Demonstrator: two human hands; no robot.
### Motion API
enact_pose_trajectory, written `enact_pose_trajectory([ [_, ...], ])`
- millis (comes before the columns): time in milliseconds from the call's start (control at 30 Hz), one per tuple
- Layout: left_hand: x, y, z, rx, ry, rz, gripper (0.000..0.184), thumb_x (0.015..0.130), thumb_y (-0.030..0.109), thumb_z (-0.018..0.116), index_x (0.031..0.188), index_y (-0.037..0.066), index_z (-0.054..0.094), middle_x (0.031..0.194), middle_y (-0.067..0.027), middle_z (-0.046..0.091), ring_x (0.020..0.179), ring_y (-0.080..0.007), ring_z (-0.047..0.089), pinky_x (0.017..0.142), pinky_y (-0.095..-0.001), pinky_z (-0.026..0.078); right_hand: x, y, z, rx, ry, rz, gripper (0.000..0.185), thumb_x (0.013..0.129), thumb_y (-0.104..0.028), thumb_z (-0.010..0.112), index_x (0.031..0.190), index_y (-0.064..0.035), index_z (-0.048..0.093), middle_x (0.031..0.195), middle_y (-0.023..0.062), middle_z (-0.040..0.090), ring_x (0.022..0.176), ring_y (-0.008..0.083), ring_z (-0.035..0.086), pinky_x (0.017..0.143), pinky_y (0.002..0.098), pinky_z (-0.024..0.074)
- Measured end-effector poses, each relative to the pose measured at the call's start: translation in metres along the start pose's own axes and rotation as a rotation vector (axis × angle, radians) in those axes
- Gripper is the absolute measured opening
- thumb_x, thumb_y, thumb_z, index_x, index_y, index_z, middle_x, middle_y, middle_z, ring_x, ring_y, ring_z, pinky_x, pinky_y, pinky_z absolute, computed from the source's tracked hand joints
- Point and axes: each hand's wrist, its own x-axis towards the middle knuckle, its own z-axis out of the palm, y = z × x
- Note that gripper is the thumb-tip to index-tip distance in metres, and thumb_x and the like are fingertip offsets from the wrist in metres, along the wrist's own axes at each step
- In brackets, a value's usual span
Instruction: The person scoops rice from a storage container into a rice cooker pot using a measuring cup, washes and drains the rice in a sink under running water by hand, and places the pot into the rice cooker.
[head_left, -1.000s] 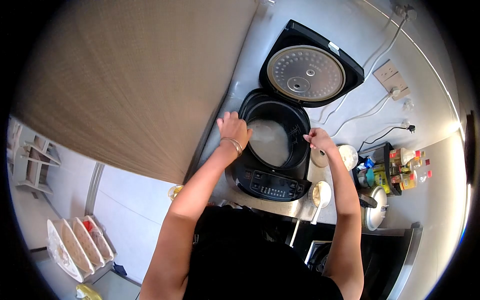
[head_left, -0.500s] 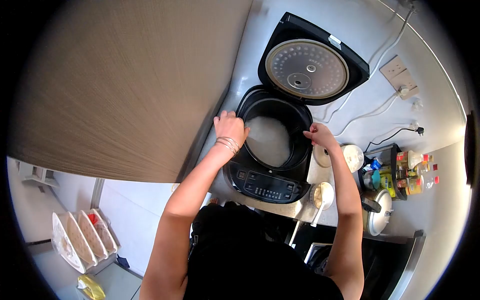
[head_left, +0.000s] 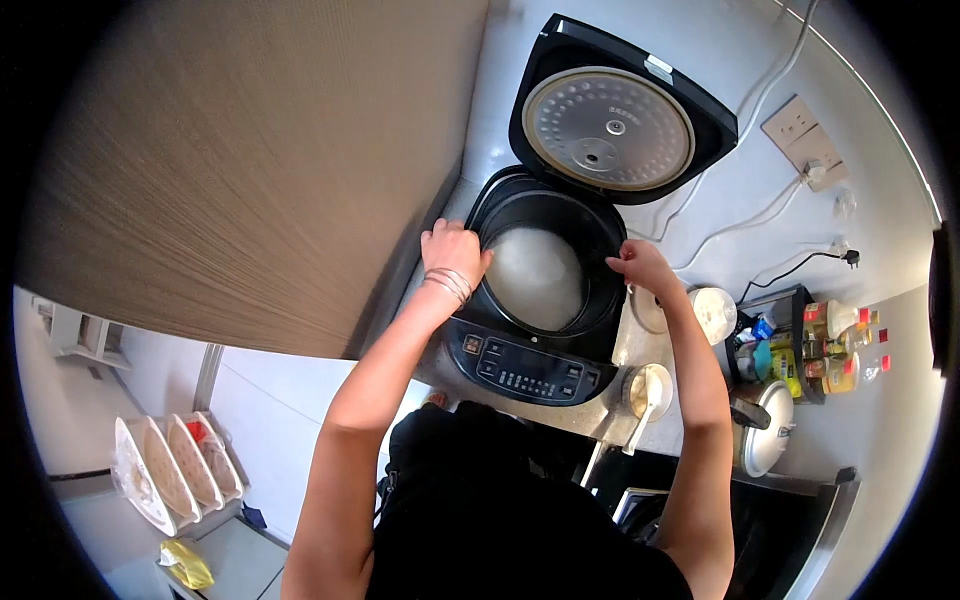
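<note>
A black rice cooker (head_left: 478, 335) stands on the counter with its lid (head_left: 610, 130) raised. In its well sits a dark inner pot (head_left: 535, 212) with cloudy white contents (head_left: 535, 278), which look like rice in water. My left hand (head_left: 455, 252) is closed over the pot's left rim, a bracelet on the wrist. At the right rim, my right hand (head_left: 642, 268) pinches the pot's edge, with the fingertips partly hidden. The cooker's button panel (head_left: 530, 370) faces me.
Right of the cooker are a white bowl with a spoon (head_left: 648, 395) and a lidded container (head_left: 713, 315). Beyond stand a bottle rack (head_left: 800, 345) and a pressure cooker (head_left: 765, 430). Cords run to a wall socket (head_left: 805, 145). A brown cabinet panel (head_left: 270, 180) closes off the left.
Both hands stay at the pot's rim. The white contents have shifted slightly inside the pot, and the whole view has moved a little.
</note>
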Motion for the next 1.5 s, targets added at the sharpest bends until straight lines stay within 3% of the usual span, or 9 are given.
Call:
enact_pose_trajectory([
  [300, -0.002, 0.001, 0.000, -0.069, -0.062, -0.061, 0.027, 0.058, 0.033, 0.075, 0.063, 0.007, 0.066, 0.084, -0.0119, 0.057, 0.089, -0.0284, 0.053, 0.072, -0.0410, 0.044, 0.003, -0.023, 0.004, -0.414, 0.186, -0.013, 0.031, 0.066, -0.032, 0.065, 0.081, -0.0061, 0.059, 0.085, 0.0130, 0.062, 0.083, 0.0315, 0.058, 0.066, 0.0420, 0.0456],
  [400, -0.003, 0.005, 0.004, -0.106, 0.020, -0.068, 0.026, 0.055, 0.027, 0.076, 0.057, 0.006, 0.061, 0.082, -0.0122, 0.055, 0.087, -0.0296, 0.052, 0.072, -0.0417, 0.044, 0.004, -0.011, 0.008, -0.380, 0.251, -0.048, 0.028, 0.065, -0.030, 0.065, 0.077, -0.0061, 0.058, 0.078, 0.0135, 0.061, 0.078, 0.0321, 0.059, 0.064, 0.0413, 0.0462],
  [633, 0.000, -0.008, 0.020, -0.474, 0.057, -0.072, 0.023, 0.053, 0.011, 0.070, 0.054, 0.001, 0.049, 0.066, -0.0129, 0.048, 0.065, -0.0282, 0.049, 0.060, -0.0364, 0.040, 0.009, 0.015, 0.012, 0.120, 0.408, -0.247, 0.025, 0.063, -0.018, 0.065, 0.062, -0.0039, 0.044, 0.054, 0.0094, 0.047, 0.053, 0.0255, 0.048, 0.050, 0.0389, 0.0359],
  [767, 0.002, 0.006, 0.011, -0.973, 0.114, -0.250, 0.033, 0.055, -0.003, 0.067, 0.056, 0.007, 0.035, 0.069, -0.0001, 0.036, 0.062, -0.0114, 0.039, 0.055, -0.0245, 0.033, 0.005, 0.019, 0.015, 0.872, 0.353, -0.231, 0.017, 0.066, -0.009, 0.064, 0.064, -0.0049, 0.048, 0.061, -0.0017, 0.048, 0.062, 0.0136, 0.050, 0.056, 0.0336, 0.0379],
  [900, -0.012, 0.047, -0.027, -1.018, 0.392, -0.218, 0.034, 0.053, -0.008, 0.063, 0.064, 0.006, 0.034, 0.082, -0.0013, 0.043, 0.080, -0.0131, 0.046, 0.071, -0.0219, 0.038, -0.022, -0.002, -0.001, 1.296, 0.506, -0.065, 0.015, 0.067, -0.006, 0.064, 0.080, -0.0093, 0.058, 0.078, -0.0012, 0.052, 0.077, 0.0114, 0.049, 0.076, 0.0249, 0.0400],
  [967, -0.012, 0.063, -0.057, -1.189, 0.491, -0.067, 0.031, 0.052, -0.011, 0.052, 0.062, 0.004, 0.027, 0.102, -0.0129, 0.053, 0.100, -0.0234, 0.049, 0.083, -0.0285, 0.037, -0.039, -0.023, -0.025, 1.327, 0.464, -0.198, 0.013, 0.066, -0.005, 0.061, 0.068, -0.0120, 0.050, 0.073, -0.0029, 0.051, 0.070, 0.0103, 0.048, 0.066, 0.0230, 0.0378],
  [1267, -0.036, 0.066, -0.142, -1.683, 0.425, 0.030, 0.033, 0.053, -0.020, 0.041, 0.060, 0.005, 0.022, 0.119, -0.0163, 0.050, 0.107, -0.0163, 0.048, 0.085, -0.0232, 0.034, -0.119, -0.099, -0.075, 1.226, 0.496, -0.316, 0.019, 0.077, -0.012, 0.056, 0.070, -0.0107, 0.039, 0.076, 0.0019, 0.052, 0.071, 0.0114, 0.048, 0.070, 0.0230, 0.0399],
  [1433, -0.060, 0.056, -0.147, -1.503, 0.343, 0.105, 0.025, 0.055, -0.016, 0.043, 0.073, 0.002, 0.040, 0.099, -0.0080, 0.055, 0.078, -0.0104, 0.045, 0.065, -0.0214, 0.037, -0.214, -0.144, -0.058, 1.173, 0.822, -0.072, 0.029, 0.075, -0.016, 0.059, 0.100, -0.0018, 0.056, 0.091, 0.0080, 0.059, 0.077, 0.0173, 0.058, 0.073, 0.0278, 0.0458],
  [1500, -0.068, 0.046, -0.148, -1.370, 0.239, 0.187, 0.030, 0.056, -0.012, 0.044, 0.082, 0.001, 0.051, 0.086, -0.0035, 0.055, 0.069, -0.0092, 0.043, 0.060, -0.0215, 0.037, -0.261, -0.160, -0.039, 1.145, 0.926, -0.082, 0.016, 0.074, -0.011, 0.059, 0.089, -0.0049, 0.059, 0.085, 0.0037, 0.060, 0.082, 0.0131, 0.057, 0.074, 0.0253, 0.0443],
])
